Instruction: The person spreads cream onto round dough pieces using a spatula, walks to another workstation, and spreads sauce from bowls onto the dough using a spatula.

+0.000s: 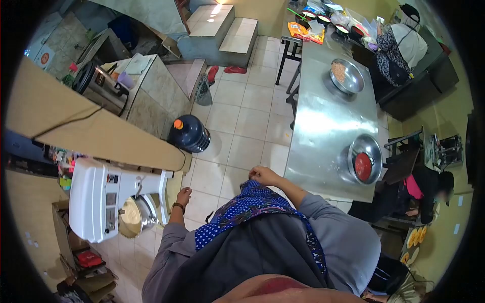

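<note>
My left hand (184, 197) hangs to the left of my body, its fingers loosely bent; whether they hold anything is too small to tell. It is nearest to the white stand mixer (91, 199), whose metal bowl (146, 214) holds a pale cream mass. My right hand (264, 175) is at the upper edge of my blue dotted apron (242, 214), fingers curled and pressed together at the cloth. To its right, the steel table (318, 121) carries a metal bowl (375, 144) with red contents and another bowl (356, 83) with pinkish-brown contents.
A blue water jug (189, 133) stands on the tiled floor (240, 121) ahead, with red shoes (235, 70) by the steps (237, 38). One person (399, 48) sits beyond the table; another (424, 192) is at the right. An orange packet (308, 33) lies at the far end.
</note>
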The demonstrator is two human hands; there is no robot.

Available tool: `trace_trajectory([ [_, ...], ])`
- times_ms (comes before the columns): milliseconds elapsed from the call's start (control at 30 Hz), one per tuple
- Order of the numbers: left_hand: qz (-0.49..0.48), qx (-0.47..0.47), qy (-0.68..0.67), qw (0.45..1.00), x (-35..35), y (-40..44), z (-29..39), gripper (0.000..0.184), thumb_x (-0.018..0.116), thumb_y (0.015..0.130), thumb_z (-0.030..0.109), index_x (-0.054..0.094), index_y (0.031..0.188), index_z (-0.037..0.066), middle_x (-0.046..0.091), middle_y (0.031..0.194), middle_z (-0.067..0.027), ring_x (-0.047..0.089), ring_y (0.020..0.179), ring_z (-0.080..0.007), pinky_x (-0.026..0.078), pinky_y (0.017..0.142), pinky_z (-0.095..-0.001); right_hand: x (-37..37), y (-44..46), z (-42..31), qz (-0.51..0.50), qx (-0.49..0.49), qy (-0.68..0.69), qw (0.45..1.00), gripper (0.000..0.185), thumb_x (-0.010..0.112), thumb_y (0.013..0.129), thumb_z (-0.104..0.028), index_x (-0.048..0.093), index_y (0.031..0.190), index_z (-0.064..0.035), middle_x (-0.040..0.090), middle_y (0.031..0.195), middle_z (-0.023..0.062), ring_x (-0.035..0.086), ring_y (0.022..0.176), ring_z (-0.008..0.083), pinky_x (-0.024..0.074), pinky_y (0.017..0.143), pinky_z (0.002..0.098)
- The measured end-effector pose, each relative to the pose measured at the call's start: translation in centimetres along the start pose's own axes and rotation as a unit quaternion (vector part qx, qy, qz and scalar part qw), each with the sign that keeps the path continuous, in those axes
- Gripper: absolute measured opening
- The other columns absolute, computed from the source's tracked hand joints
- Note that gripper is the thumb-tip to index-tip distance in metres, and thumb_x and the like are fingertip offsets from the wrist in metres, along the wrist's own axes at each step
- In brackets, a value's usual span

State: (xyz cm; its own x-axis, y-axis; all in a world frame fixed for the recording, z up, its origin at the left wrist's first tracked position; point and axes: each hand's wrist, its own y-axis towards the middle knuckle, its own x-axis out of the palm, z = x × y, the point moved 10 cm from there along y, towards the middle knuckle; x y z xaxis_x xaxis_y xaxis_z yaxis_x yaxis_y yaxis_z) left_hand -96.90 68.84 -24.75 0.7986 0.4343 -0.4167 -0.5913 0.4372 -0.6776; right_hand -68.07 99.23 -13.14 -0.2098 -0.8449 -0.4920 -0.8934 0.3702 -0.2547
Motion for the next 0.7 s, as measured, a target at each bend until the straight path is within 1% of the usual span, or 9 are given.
trace_trajectory([
  [100, -0.004, 0.003, 0.008, 1.000, -1.4, 4.9, 4.1, 0.044, 0.060, 0.085, 0.035, 0.056, 0.120, 0.007, 0.062, 0.096, -0.0064, 0.060, 0.077, -0.0164, 0.047, 0.054, -0.0299, -3.8, 4.9, 2.2, 0.014, 0.016, 0.015, 1.000, 0.021, 0.064, 0.081, -0.014, 0.063, 0.100, -0.0047, 0.063, 0.095, 0.0136, 0.061, 0.090, 0.0263, 0.0493, 0.079, 0.0356],
  [300, -0.021, -0.045, 0.117, 0.992, -4.0, 11.6, 7.0, 0.041, 0.059, 0.086, 0.034, 0.059, 0.115, 0.005, 0.065, 0.089, -0.0095, 0.062, 0.076, -0.0197, 0.049, 0.066, -0.0348, -12.4, 18.4, 8.9, 0.086, 0.069, 0.068, 0.992, 0.020, 0.064, 0.080, -0.013, 0.065, 0.098, -0.0046, 0.066, 0.093, 0.0115, 0.063, 0.088, 0.0236, 0.0505, 0.078, 0.0346],
  [333, -0.085, 0.120, 0.295, 0.944, -3.4, 12.1, 9.9, 0.040, 0.058, 0.086, 0.036, 0.060, 0.112, 0.004, 0.066, 0.092, -0.0115, 0.062, 0.078, -0.0222, 0.050, 0.067, -0.0360, -14.0, 21.1, 9.7, 0.100, 0.062, 0.056, 0.991, 0.020, 0.064, 0.079, -0.014, 0.065, 0.097, -0.0038, 0.067, 0.092, 0.0122, 0.064, 0.088, 0.0239, 0.0505, 0.078, 0.0339],
  [367, -0.154, 0.274, 0.451, 0.835, -1.9, 11.7, 12.0, 0.040, 0.057, 0.087, 0.037, 0.061, 0.110, 0.004, 0.066, 0.095, -0.0134, 0.063, 0.079, -0.0247, 0.050, 0.068, -0.0372, -15.6, 23.2, 9.5, 0.100, 0.066, 0.068, 0.990, 0.020, 0.064, 0.079, -0.014, 0.065, 0.097, -0.0038, 0.067, 0.092, 0.0122, 0.064, 0.088, 0.0239, 0.0505, 0.078, 0.0339],
  [433, -0.152, 0.274, 0.451, 0.836, -2.4, 14.3, 19.8, 0.040, 0.057, 0.086, 0.036, 0.061, 0.110, 0.004, 0.066, 0.095, -0.0138, 0.063, 0.080, -0.0254, 0.050, 0.068, -0.0375, -21.1, 27.9, 7.6, 0.111, 0.047, 0.059, 0.991, 0.021, 0.063, 0.080, -0.015, 0.065, 0.097, -0.0036, 0.067, 0.094, 0.0130, 0.064, 0.088, 0.0245, 0.0506, 0.078, 0.0338],
  [467, -0.151, 0.270, 0.444, 0.841, -2.2, 15.7, 22.7, 0.040, 0.058, 0.086, 0.036, 0.061, 0.109, 0.004, 0.066, 0.096, -0.0142, 0.063, 0.081, -0.0261, 0.050, 0.069, -0.0377, -23.5, 29.8, 6.7, 0.110, 0.041, 0.079, 0.990, 0.017, 0.061, 0.081, -0.016, 0.065, 0.095, -0.0055, 0.066, 0.092, 0.0139, 0.062, 0.089, 0.0291, 0.0492, 0.079, 0.0379],
  [600, -0.143, 0.255, 0.399, 0.869, 0.5, 21.9, 31.0, 0.039, 0.058, 0.086, 0.034, 0.061, 0.108, 0.003, 0.065, 0.098, -0.0157, 0.063, 0.083, -0.0289, 0.050, 0.071, -0.0387, -33.1, 36.8, 6.8, 0.126, 0.018, 0.025, 0.992, 0.015, 0.060, 0.081, -0.013, 0.064, 0.094, -0.0064, 0.064, 0.095, 0.0132, 0.061, 0.088, 0.0291, 0.0490, 0.077, 0.0384],
  [667, -0.135, 0.254, 0.381, 0.879, 1.5, 26.3, 35.6, 0.038, 0.058, 0.085, 0.034, 0.061, 0.107, 0.003, 0.065, 0.099, -0.0164, 0.063, 0.084, -0.0303, 0.050, 0.072, -0.0392, -40.2, 39.0, 7.6, 0.231, 0.004, 0.009, 0.973, 0.014, 0.059, 0.081, -0.009, 0.063, 0.094, -0.0053, 0.061, 0.089, 0.0127, 0.061, 0.082, 0.0276, 0.0493, 0.073, 0.0349],
  [700, -0.132, 0.255, 0.373, 0.882, 2.3, 28.8, 38.2, 0.038, 0.058, 0.085, 0.033, 0.061, 0.107, 0.003, 0.065, 0.100, -0.0168, 0.063, 0.085, -0.0310, 0.050, 0.072, -0.0394, -43.2, 40.1, 8.6, 0.239, 0.011, 0.006, 0.971, 0.014, 0.059, 0.081, -0.009, 0.063, 0.094, -0.0053, 0.061, 0.089, 0.0127, 0.061, 0.082, 0.0276, 0.0493, 0.073, 0.0349],
])
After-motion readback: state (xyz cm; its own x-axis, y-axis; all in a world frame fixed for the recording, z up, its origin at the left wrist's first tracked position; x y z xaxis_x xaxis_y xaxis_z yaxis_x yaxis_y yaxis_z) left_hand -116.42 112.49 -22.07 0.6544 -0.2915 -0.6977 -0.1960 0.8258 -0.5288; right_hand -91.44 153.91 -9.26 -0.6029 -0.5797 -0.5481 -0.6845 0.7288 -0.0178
